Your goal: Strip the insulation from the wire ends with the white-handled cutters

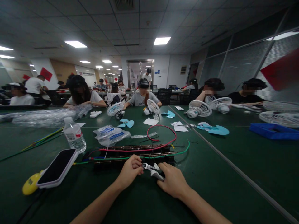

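Note:
My left hand (130,170) is curled into a pinch at the front edge of a long dark terminal strip (133,154); what its fingertips hold is too small to name. My right hand (172,181) grips a pair of grey-handled pliers (151,169), whose jaws point left toward my left fingertips. Red wire (163,127) loops behind the strip, and a green wire (182,151) runs along it to the right. Both hands rest on the green table (210,174).
A phone (57,167) lies on a yellow object (30,184) at the left, near a water bottle (74,134) and plastic bags (111,134). Small white fans (198,109), blue fan blades (213,129) and a blue tray (273,130) lie farther off. Several people sit across the table.

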`<state>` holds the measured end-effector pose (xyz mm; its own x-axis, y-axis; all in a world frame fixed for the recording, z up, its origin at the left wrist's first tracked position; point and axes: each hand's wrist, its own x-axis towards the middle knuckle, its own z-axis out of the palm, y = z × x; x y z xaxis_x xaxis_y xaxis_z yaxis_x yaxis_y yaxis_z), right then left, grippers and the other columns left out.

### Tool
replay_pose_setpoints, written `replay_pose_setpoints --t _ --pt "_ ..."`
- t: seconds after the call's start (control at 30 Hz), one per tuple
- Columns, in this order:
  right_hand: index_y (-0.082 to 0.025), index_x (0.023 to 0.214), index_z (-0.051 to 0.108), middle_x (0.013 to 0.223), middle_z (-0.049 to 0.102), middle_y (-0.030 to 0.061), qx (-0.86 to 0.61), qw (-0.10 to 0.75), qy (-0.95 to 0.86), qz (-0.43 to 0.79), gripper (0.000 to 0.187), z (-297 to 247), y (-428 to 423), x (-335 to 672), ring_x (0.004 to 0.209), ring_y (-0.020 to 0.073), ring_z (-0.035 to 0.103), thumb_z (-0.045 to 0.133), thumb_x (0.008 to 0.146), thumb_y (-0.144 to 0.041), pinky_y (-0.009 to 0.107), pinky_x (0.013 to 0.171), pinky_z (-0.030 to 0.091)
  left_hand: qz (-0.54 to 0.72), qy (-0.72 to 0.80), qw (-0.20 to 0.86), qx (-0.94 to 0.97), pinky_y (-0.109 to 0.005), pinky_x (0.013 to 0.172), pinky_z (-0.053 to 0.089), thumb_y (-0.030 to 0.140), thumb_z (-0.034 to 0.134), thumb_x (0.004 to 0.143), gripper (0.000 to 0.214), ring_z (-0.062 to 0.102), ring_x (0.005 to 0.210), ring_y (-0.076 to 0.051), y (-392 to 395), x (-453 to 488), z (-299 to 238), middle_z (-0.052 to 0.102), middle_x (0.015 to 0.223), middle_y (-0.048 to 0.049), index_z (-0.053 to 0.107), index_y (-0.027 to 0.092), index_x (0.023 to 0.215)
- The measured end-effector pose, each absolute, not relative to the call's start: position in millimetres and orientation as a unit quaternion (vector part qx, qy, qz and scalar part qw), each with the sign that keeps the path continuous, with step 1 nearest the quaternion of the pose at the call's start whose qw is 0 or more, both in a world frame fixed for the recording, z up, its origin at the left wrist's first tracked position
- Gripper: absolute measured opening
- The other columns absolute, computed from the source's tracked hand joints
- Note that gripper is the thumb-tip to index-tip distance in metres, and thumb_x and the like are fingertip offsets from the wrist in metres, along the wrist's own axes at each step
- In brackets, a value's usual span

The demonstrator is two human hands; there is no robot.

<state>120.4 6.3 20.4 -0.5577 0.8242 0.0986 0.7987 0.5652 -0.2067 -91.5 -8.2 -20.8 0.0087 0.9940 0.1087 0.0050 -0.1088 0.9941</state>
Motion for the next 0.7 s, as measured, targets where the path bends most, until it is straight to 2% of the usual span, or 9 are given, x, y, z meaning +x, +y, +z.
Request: replay_pose_setpoints --t 0.27,0.7 --pt "-0.021 0.109 0.05 0.108 0.051 0.0066 -0.458 0.124 -0.877 0.073 0.044 18.3 8.5 123.5 0.096 0.0218 0.046 0.057 0.066 -0.027 0.03 0.083 0.033 0.527 0.459 0.463 0.544 -0.022 0.053 0.047 0.023 0.064 0.073 0.023 0.062 0.061 -0.013 -9.6 -90.3 -19.8 0.056 0.074 0.001 0.048 0.017 0.089" --pt "-0.021 0.107 0.051 0.105 0.053 0.0059 -0.451 0.129 -0.879 0.088 0.044 16.6 8.2 122.9 0.095 0.0214 0.048 0.058 0.065 -0.028 0.03 0.081 0.034 0.538 0.447 0.488 0.523 -0.027 0.057 0.05 0.027 0.067 0.07 0.026 0.064 0.061 -0.015 -9.4 -90.7 -18.0 0.058 0.075 0.0004 0.049 0.016 0.084"
